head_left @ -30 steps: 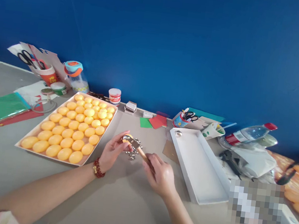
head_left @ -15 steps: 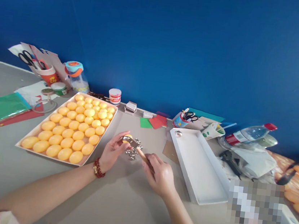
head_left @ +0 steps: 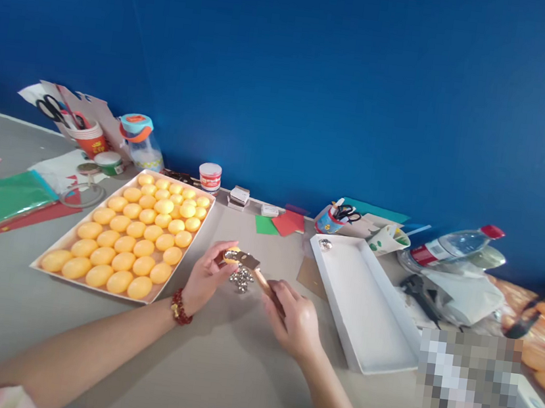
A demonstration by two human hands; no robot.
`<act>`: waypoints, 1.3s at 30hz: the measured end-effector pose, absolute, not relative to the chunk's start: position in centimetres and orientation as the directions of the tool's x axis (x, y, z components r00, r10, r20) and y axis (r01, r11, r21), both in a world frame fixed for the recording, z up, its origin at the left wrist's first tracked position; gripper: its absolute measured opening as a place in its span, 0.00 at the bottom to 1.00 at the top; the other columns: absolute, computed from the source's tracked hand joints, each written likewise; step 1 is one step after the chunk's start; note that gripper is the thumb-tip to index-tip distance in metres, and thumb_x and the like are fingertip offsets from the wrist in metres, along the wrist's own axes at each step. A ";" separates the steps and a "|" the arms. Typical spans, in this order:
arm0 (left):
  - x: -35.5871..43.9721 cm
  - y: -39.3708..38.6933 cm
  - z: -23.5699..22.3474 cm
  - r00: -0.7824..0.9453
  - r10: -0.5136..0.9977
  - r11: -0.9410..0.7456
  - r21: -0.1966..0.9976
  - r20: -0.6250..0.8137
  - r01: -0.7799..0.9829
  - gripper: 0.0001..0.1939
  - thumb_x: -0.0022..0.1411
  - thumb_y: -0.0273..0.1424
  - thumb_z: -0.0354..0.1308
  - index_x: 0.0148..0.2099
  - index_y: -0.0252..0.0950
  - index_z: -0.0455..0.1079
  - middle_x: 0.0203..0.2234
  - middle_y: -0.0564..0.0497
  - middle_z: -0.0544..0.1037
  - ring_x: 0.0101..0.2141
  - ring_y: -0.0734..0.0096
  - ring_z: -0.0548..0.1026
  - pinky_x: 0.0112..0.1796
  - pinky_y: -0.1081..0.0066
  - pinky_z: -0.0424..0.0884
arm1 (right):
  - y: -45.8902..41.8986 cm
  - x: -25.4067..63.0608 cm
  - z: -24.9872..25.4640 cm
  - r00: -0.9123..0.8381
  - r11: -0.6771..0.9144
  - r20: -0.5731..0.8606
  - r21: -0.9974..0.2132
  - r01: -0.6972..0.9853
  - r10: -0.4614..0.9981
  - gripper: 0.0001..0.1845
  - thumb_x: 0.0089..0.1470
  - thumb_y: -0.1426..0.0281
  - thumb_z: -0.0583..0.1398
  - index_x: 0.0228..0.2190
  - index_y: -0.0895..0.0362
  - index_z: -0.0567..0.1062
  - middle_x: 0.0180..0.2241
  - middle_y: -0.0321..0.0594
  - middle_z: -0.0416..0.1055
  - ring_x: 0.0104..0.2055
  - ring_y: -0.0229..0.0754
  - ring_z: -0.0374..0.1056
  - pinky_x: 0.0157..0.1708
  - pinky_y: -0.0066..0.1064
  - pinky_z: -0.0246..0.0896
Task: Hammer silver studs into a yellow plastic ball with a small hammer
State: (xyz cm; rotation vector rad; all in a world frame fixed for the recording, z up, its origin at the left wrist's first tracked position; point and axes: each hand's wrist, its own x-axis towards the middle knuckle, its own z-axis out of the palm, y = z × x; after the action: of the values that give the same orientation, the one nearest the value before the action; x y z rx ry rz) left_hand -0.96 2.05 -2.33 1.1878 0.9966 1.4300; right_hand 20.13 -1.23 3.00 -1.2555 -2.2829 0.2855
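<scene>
My left hand [head_left: 202,283], wearing a dark red bead bracelet, pinches an orange ball [head_left: 230,256] that its fingers partly cover. Wrapped round the wooden handle of a flat-bladed tool [head_left: 263,282] is my right hand [head_left: 295,321]. The tool's dark metal blade points left and its tip meets the ball. On the table just under the blade lies a small heap of shiny silver metal pieces [head_left: 242,280]. Left of my hands, a shallow box [head_left: 88,285] holds several rows of orange balls.
A long white tray [head_left: 372,322] with a few silver pieces in its far corner lies at right. Behind it stand a blue pen cup [head_left: 327,222] and a plastic bottle [head_left: 456,246]. A water bottle [head_left: 143,145] and a white-lidded jar [head_left: 210,176] line the wall.
The blade has swung slightly lower and turned over the ball, its handle end shifting a little to the right. Both hands keep their grips.
</scene>
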 end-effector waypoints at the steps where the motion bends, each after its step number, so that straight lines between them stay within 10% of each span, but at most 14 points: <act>1: -1.0 2.0 -2.3 -0.028 0.984 -0.177 0.968 0.175 -0.179 0.23 0.58 0.35 0.63 0.56 0.40 0.69 0.48 0.46 0.71 0.40 0.67 0.73 0.41 0.67 0.75 | -1.2 20.1 3.0 -0.446 0.551 0.329 -0.408 0.728 0.832 0.10 0.62 0.68 0.50 0.39 0.57 0.69 0.32 0.41 0.74 0.24 0.38 0.68 0.24 0.26 0.54; 15: -0.6 1.9 -1.8 0.062 0.986 -0.117 0.900 0.156 -0.419 0.18 0.56 0.31 0.66 0.49 0.39 0.70 0.48 0.45 0.75 0.37 0.69 0.75 0.41 0.66 0.73 | -0.9 21.8 4.1 -0.123 0.288 0.310 -0.573 0.767 0.943 0.12 0.64 0.63 0.49 0.31 0.54 0.65 0.21 0.34 0.66 0.20 0.39 0.64 0.24 0.28 0.54; 23: -0.5 1.5 -1.6 0.114 0.990 -0.032 0.911 0.086 -0.412 0.19 0.61 0.36 0.61 0.53 0.36 0.71 0.47 0.44 0.76 0.36 0.68 0.75 0.40 0.66 0.72 | 0.6 20.6 1.7 -0.083 -0.023 -0.042 -0.976 0.215 0.996 0.16 0.62 0.56 0.50 0.36 0.55 0.67 0.24 0.31 0.67 0.11 0.30 0.56 0.11 0.24 0.51; 39: -0.5 1.7 -1.1 0.308 0.945 0.275 0.773 -0.109 -0.571 0.14 0.63 0.41 0.57 0.33 0.35 0.63 0.20 0.59 0.65 0.14 0.88 0.47 0.15 0.83 0.41 | 1.0 19.6 0.8 -0.149 -0.211 -0.204 -0.977 -0.034 0.968 0.18 0.54 0.54 0.57 0.36 0.56 0.68 0.20 0.27 0.64 0.11 0.27 0.53 0.07 0.19 0.51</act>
State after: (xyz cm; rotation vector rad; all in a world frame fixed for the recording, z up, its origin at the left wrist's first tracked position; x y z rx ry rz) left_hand -0.48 1.66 -1.12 0.6998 0.6417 1.1182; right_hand 19.65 1.01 0.79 -1.2519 -1.1712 1.4964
